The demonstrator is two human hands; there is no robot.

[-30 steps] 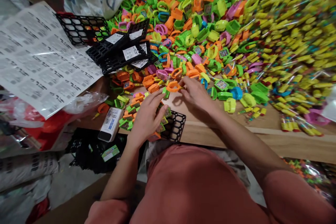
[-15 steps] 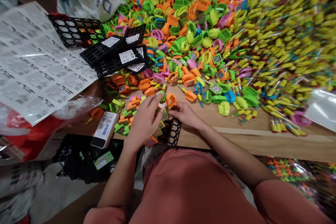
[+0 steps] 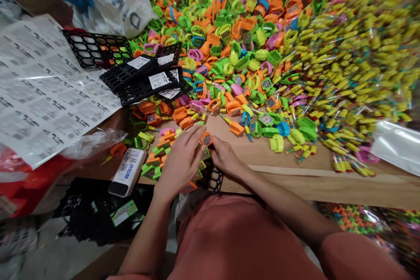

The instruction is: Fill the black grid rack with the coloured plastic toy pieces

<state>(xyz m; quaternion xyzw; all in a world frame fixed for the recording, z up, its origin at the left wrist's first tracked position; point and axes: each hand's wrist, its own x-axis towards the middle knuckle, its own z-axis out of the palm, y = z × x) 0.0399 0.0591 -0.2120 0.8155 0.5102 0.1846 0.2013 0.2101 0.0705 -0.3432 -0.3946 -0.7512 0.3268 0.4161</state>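
Note:
My left hand (image 3: 181,162) lies over a black mesh tray (image 3: 215,179) at the near edge of the wooden table (image 3: 295,175), fingers curled on the small green and orange toy watches packed in it. My right hand (image 3: 223,155) sits right beside it, fingers pinched round an orange toy watch (image 3: 206,138) held over the tray. A huge heap of orange, green, pink and blue toy watches (image 3: 236,43) spreads across the table beyond both hands.
Stacked black mesh trays with white labels (image 3: 147,74) lie at the left. A sheet of printed labels (image 3: 42,92) hangs off the left side. A white box (image 3: 127,171) rests near my left wrist. Yellow wrapped pieces (image 3: 361,52) cover the right; a clear bag (image 3: 397,144) lies there.
My right hand came back from the pile edge with the orange watch and now holds it over the tray beside my left hand. The camera shifted slightly.

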